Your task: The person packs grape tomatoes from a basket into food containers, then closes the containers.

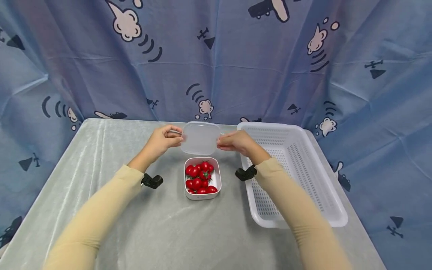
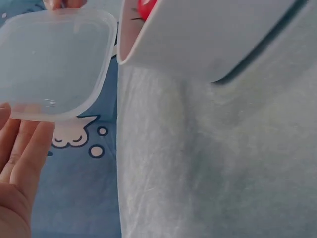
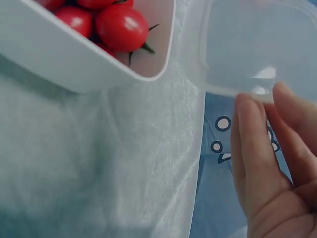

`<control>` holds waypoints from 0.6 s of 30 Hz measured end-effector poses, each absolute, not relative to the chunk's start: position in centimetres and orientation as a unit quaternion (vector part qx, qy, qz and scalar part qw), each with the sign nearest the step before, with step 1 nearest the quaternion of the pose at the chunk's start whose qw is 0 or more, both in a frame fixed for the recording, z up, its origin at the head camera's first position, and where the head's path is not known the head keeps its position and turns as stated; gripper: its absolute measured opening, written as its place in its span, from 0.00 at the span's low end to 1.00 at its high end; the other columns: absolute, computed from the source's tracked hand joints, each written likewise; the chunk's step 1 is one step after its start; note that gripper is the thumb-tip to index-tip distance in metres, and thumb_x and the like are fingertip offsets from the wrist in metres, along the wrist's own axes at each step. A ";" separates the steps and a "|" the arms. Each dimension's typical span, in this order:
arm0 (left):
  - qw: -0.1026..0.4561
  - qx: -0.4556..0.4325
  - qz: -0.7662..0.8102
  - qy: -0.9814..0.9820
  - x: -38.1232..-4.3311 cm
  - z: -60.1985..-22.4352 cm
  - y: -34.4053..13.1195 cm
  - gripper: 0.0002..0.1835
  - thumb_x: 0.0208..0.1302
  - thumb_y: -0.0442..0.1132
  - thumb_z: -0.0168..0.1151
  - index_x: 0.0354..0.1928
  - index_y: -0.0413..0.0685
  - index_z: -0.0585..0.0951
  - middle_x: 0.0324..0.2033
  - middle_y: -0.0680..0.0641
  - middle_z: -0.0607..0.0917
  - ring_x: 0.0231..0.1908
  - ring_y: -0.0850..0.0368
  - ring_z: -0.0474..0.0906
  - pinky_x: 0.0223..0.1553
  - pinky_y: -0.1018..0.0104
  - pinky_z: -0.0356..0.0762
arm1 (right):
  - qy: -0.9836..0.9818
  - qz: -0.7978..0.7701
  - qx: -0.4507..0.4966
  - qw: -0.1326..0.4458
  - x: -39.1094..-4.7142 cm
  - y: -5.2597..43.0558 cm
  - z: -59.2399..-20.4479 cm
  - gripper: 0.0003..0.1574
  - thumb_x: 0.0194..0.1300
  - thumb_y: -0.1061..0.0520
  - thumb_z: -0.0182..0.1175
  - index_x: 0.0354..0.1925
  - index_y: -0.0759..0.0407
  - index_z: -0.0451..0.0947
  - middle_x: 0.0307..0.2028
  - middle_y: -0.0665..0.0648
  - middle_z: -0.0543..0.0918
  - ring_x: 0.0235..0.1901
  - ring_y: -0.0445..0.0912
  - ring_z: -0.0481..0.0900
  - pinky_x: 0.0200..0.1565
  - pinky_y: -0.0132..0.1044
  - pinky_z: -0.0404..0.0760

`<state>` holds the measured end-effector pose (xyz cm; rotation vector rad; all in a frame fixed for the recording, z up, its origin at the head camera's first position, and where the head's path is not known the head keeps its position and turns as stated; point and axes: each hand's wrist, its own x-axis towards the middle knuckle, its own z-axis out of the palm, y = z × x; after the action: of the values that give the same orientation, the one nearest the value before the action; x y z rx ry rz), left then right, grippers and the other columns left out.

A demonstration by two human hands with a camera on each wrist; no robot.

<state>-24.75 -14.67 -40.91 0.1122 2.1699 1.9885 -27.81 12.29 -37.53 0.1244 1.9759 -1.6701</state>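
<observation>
A clear, rounded plastic lid (image 1: 200, 138) is held up beyond a white box (image 1: 202, 196). My left hand (image 1: 164, 140) pinches its left edge between thumb and fingers, and my right hand (image 1: 237, 142) pinches the right edge. Inside the box, which stands uncovered on the table, lie several small red tomatoes (image 1: 197, 183), some with green stems. In the left wrist view the lid (image 2: 54, 64) sits between thumb and fingers of the left hand (image 2: 22, 168). The right wrist view shows the right hand (image 3: 275, 163) at the lid's rim, with tomatoes (image 3: 122, 28) nearby.
A white perforated plastic basket (image 1: 250, 202) stands on the right of the table, partly under my right forearm. Grey cloth covers the table (image 1: 175, 232). A blue patterned curtain (image 1: 243, 90) hangs behind the table's back edge.
</observation>
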 end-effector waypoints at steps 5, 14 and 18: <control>0.079 0.065 0.646 0.756 -23.9 -41.3 -14.7 0.14 0.58 0.34 0.64 0.45 0.40 0.76 0.39 0.47 0.84 0.40 0.63 0.80 0.44 0.69 0.80 | 0.735 -0.603 0.037 0.308 -26.9 12.9 -37.3 0.15 0.56 0.70 0.62 0.44 0.74 0.76 0.28 0.55 0.84 0.32 0.44 0.84 0.45 0.39 0.82; 0.064 0.096 0.604 0.788 -22.2 -41.9 -14.1 0.10 0.58 0.35 0.64 0.41 0.42 0.78 0.42 0.43 0.82 0.44 0.57 0.80 0.43 0.71 0.79 | 0.744 -0.575 0.037 0.339 -25.6 13.8 -37.2 0.18 0.55 0.74 0.60 0.46 0.78 0.74 0.26 0.56 0.84 0.30 0.45 0.84 0.48 0.43 0.80; 0.049 0.114 0.597 0.793 -21.2 -42.2 -13.9 0.07 0.58 0.32 0.63 0.39 0.41 0.79 0.42 0.43 0.81 0.47 0.53 0.80 0.42 0.71 0.80 | 0.715 -0.593 0.067 0.363 -24.8 13.8 -37.0 0.26 0.57 0.75 0.56 0.55 0.80 0.65 0.26 0.59 0.84 0.29 0.46 0.84 0.44 0.38 0.82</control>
<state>-21.16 -13.85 -42.21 0.3482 2.4168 1.8185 -24.85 13.83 -36.96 0.1715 1.8412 -1.5278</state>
